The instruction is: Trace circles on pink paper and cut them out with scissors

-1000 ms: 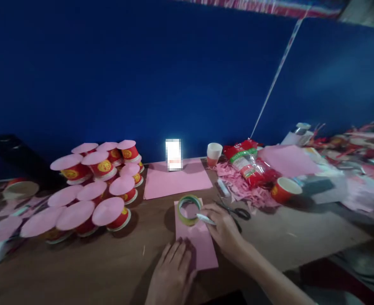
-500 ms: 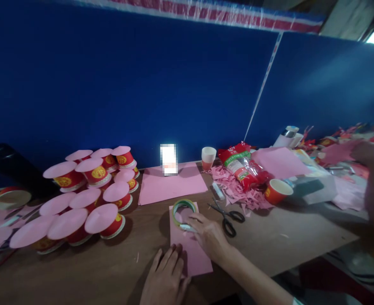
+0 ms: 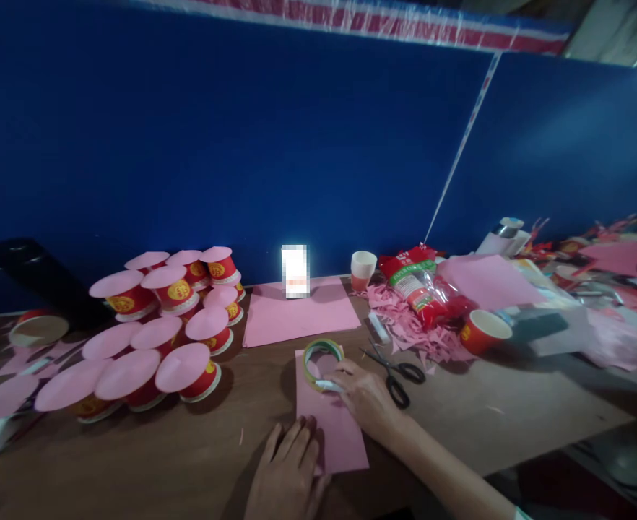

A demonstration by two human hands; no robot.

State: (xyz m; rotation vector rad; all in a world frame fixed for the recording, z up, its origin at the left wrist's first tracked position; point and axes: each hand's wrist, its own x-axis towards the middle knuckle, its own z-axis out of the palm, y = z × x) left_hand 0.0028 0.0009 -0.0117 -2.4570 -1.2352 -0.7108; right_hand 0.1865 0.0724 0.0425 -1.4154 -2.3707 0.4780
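Both hands bare.
- Left hand [image 3: 286, 480]: seen to the wrist only, the rest out of view below. Fingers [image 3: 298, 442] long and slim.
- Right hand [image 3: 367, 401]: forearm [image 3: 438, 469] uncovered along all that shows.
- Near the elbow, a pale sliver of sleeve [image 3: 520, 514], close to white and too blurred to tell the fabric.

Dim overall. The blue wall [image 3: 243, 144] is dark and falls to near black at the left. Brightest spot is a small white rectangle [image 3: 295, 271] at the table's far edge, blown out and pixelated. Daylight glare in the top right corner. Soft shadows pool on the table [image 3: 513, 412] beside the cups [image 3: 188, 368] and tape roll [image 3: 323, 357]. Wide-angle bowing in the striped band [image 3: 378, 14] up top. Right edge smeared, out of focus. The right hand [image 3: 370, 401] and its white pen [image 3: 326, 385] are slightly soft.
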